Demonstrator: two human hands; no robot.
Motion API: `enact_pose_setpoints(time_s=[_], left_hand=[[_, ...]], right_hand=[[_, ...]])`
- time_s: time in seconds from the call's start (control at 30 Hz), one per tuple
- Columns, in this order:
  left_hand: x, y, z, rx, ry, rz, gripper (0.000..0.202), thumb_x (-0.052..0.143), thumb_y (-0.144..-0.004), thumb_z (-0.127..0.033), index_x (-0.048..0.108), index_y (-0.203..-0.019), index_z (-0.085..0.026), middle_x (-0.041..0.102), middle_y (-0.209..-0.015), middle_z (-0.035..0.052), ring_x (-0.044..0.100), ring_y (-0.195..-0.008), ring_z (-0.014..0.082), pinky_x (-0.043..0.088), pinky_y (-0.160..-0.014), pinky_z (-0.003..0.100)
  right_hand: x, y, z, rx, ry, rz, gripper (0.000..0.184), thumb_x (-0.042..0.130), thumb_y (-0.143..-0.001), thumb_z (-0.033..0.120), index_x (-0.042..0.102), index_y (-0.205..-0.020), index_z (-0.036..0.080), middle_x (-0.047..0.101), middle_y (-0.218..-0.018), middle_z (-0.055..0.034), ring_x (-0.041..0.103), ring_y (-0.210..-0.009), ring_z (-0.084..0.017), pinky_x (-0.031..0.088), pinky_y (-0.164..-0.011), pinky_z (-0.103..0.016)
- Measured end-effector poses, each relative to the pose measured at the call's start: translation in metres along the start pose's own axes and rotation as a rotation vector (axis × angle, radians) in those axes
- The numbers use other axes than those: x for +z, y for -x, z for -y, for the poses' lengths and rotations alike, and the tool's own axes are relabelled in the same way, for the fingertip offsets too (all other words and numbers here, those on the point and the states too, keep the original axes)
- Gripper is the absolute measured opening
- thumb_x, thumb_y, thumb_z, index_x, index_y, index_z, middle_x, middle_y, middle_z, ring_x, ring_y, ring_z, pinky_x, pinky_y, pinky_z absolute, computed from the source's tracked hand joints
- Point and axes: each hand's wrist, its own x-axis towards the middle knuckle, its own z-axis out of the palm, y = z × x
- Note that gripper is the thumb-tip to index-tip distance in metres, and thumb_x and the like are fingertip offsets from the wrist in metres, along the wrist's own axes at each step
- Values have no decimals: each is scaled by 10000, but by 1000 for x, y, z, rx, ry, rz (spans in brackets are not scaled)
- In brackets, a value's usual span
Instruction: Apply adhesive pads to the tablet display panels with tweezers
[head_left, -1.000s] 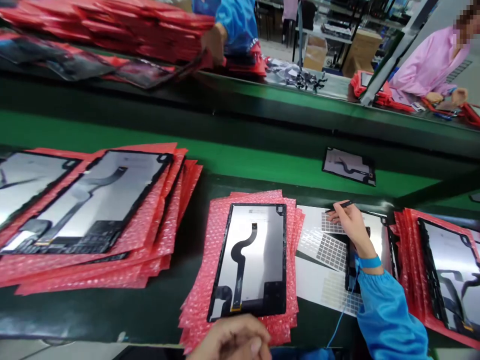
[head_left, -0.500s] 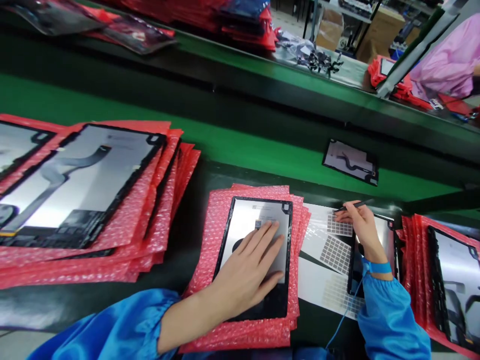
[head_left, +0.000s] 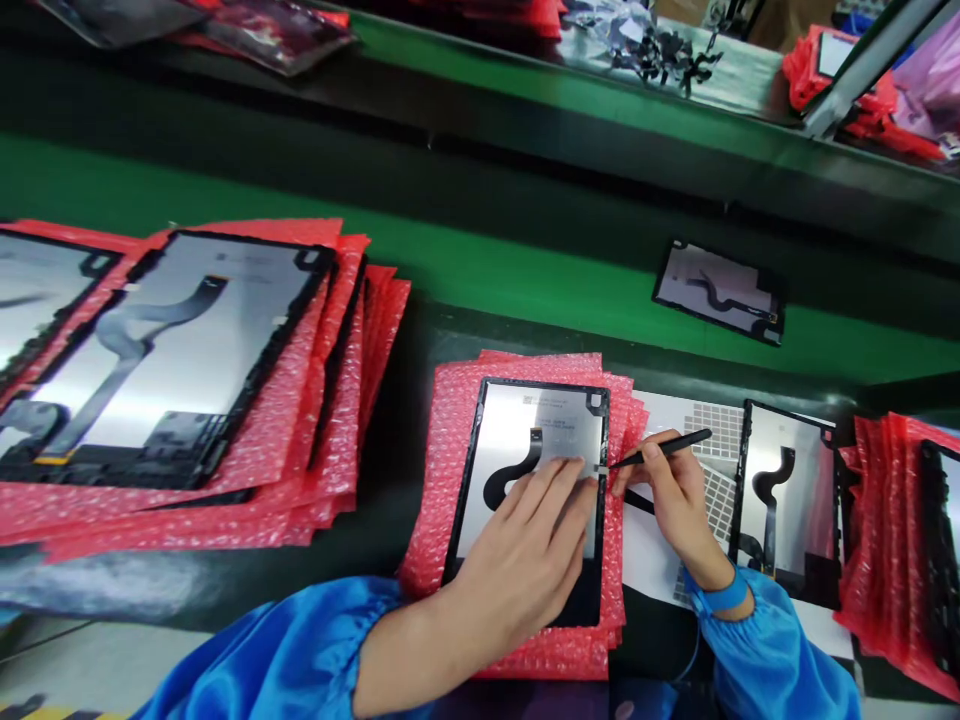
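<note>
Tool (head_left: 684, 442), slim and black, pinched by the right hand (head_left: 675, 500), met the right long edge of the silver rectangular panel (head_left: 566, 430), left hand (head_left: 517, 560) flat atop, near the table's (head_left: 394, 440) front edge.

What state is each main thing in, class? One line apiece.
Left grip: open, resting on the centre panel.
Right grip: closed around a black tool.
Black tool: tip at the centre panel's edge.
Centre panel: cable side up on red bubble bags.
Right-hand panel: cable side up.
Left-hand panels: uncovered, untouched.
Wristband: worn.
</note>
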Motion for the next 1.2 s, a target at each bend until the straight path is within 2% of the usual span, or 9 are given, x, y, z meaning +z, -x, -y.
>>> enact_pose_setpoints(time_s=[0.1,0.2,0.57,0.77,0.9,1.03,1.13,1.2], left_hand=[[1,-1,1,-19,15,38,484,494,-1010,-238,598,-1453,-71,492,-1622,243,517,-1457,401,512,-1107,517],[0,-2,2,-18,18,58,489,503,-1005,-242,598,-1454,-72,457,-1648,245,493,-1479,404,493,-1126,524],[-3,-3,2,-20,17,81,481,502,-1017,-271,608,-1445,-78,478,-1636,236,487,-1471,389,456,-1130,497],[0,-6,3,-8,-13,63,587,492,-999,-271,530,-1533,-31,536,-1585,226,505,-1418,380,427,-1107,485],[0,-8,4,0,-44,63,573,490,-1002,-283,573,-1511,-32,548,-1572,224,526,-1379,377,405,-1101,473],[-2,-11,5,28,-95,62,556,472,-1003,-271,602,-1484,-26,585,-1538,218,555,-1330,375,420,-1068,467],[-4,-14,6,62,-154,73,534,465,-1004,-253,621,-1463,-28,618,-1497,217,582,-1287,375,449,-1016,463],[-6,-18,7,97,-201,81,518,459,-1006,-240,636,-1444,-30,639,-1467,216,598,-1256,378,468,-977,460]], right_hand=[[-2,-2,-2,7,1,25,313,654,-1029,529,575,-930,242,742,-700,25,714,-570,-159,588,-598,-295],[-3,-4,-3,13,-1,56,293,658,-1032,506,585,-938,238,743,-718,21,713,-583,-154,584,-599,-293],[-1,-5,-3,21,21,64,307,655,-1030,520,585,-947,232,741,-712,16,724,-585,-156,586,-601,-290],[-3,-4,-6,35,27,60,283,653,-1041,502,598,-980,231,763,-756,9,739,-603,-153,600,-617,-288],[0,-6,-8,29,-5,69,271,667,-1035,490,601,-965,236,762,-744,15,740,-589,-146,636,-611,-284],[-6,-7,4,-31,-27,-17,286,689,-1014,511,595,-974,244,766,-733,21,752,-581,-164,663,-579,-302],[-26,7,19,-121,10,-129,239,710,-1011,469,640,-1003,241,774,-748,14,765,-601,-178,656,-552,-300],[-46,28,24,-153,76,-214,193,719,-1015,422,677,-1016,233,782,-763,2,762,-592,-176,647,-541,-291]])
